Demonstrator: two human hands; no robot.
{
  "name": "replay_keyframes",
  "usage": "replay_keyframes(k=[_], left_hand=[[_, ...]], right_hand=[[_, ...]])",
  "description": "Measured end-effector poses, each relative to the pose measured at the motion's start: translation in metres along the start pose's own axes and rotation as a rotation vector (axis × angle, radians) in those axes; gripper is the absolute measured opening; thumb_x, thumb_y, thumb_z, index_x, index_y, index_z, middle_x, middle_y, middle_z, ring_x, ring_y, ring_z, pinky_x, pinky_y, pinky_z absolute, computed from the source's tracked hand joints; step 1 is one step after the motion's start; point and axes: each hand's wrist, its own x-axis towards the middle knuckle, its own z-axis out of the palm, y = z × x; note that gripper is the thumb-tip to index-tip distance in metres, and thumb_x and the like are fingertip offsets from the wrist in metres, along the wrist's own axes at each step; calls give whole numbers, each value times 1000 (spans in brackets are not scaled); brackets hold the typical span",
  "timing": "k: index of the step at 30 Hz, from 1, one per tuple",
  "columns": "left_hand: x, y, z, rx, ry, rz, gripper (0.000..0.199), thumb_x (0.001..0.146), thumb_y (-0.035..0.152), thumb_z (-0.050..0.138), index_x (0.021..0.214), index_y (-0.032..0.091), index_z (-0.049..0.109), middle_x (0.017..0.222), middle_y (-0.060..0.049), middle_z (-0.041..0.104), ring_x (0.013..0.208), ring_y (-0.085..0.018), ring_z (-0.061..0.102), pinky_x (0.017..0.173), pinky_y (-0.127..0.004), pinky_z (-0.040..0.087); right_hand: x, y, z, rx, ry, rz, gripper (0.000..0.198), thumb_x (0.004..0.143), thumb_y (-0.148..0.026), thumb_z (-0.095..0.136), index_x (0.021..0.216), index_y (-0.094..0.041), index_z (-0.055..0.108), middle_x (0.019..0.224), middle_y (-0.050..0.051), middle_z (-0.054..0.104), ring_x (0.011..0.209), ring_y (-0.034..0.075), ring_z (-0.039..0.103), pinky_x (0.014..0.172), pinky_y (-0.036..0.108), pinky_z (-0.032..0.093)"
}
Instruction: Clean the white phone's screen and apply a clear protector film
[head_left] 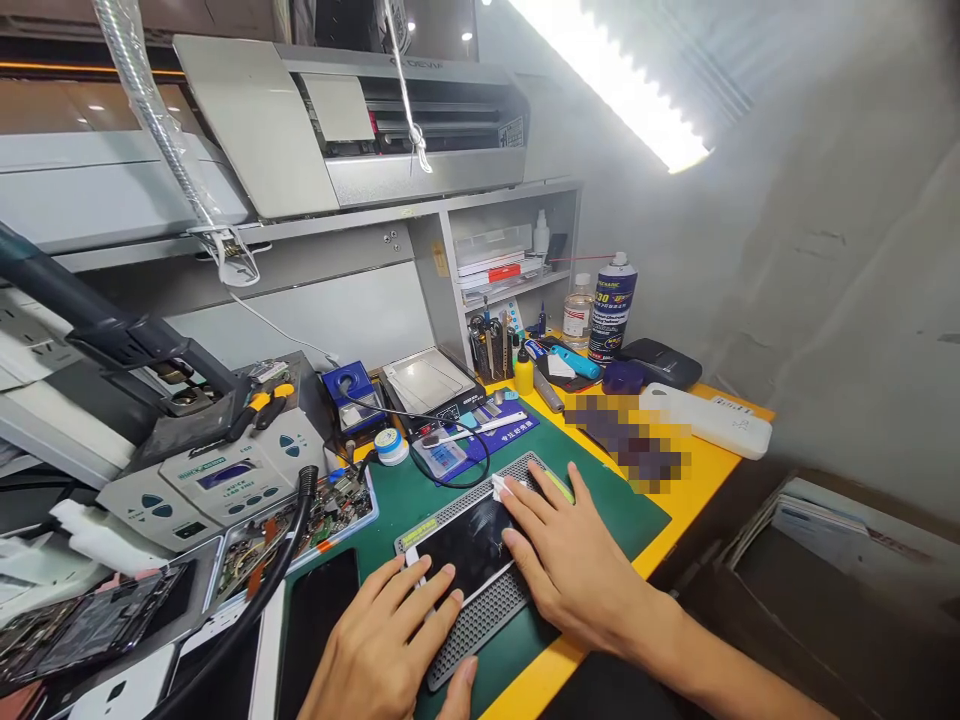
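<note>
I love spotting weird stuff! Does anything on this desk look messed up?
The phone has pale streaks on its screen, near the white wad under the right hand; the rest looks black. On the desk, right of the phone, a blocky patch blurs something; I can't tell what.

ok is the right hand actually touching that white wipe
Touching. The head view shows the fingers of the right hand laid over the white wipe, which pokes out from under the fingertips with no gap visible.
</note>
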Motion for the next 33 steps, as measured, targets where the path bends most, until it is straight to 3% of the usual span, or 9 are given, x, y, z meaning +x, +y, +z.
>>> replay_keyframes(k=[7, 14, 22, 28, 33], left_hand=[[0, -2, 2, -14, -1, -9, 34, 85, 29, 68, 117, 22, 75, 124, -4, 77, 111, -30, 75, 94, -48, 66], [3, -1, 0, 0, 9, 5, 32, 85, 29, 68, 115, 22, 76, 121, -4, 78, 107, -29, 77, 92, -45, 67], [8, -2, -2, 69, 25, 59, 30, 82, 30, 68, 109, 21, 78, 116, -4, 80, 100, -29, 79, 85, -44, 69], [10, -5, -1, 120, 35, 144, 29, 80, 28, 66, 105, 19, 79, 112, -5, 81, 95, -28, 80, 79, -43, 70], [8, -2, -1, 124, 15, 116, 30, 82, 28, 66, 108, 19, 78, 115, -6, 80, 99, -28, 79, 84, -44, 69]], right_hand=[[-10, -13, -9, 56, -141, -139, 50, 111, -38, 34, 153, -19, 51, 161, 3, 45, 154, 37, 30, 123, 75, 19], [9, 2, -6, 9, -83, 0, 51, 111, -37, 32, 152, -15, 51, 159, 5, 47, 152, 39, 33, 123, 75, 18], [-12, -8, -8, 88, -137, -167, 50, 111, -38, 33, 156, -21, 46, 162, 2, 44, 154, 35, 29, 125, 74, 14], [4, 7, -7, 37, -83, -53, 50, 112, -40, 32, 152, -18, 52, 159, 6, 48, 153, 38, 32, 122, 75, 19], [-1, 16, -12, 7, -64, -84, 47, 111, -35, 36, 151, -18, 53, 157, 9, 50, 152, 37, 35, 121, 75, 25]])
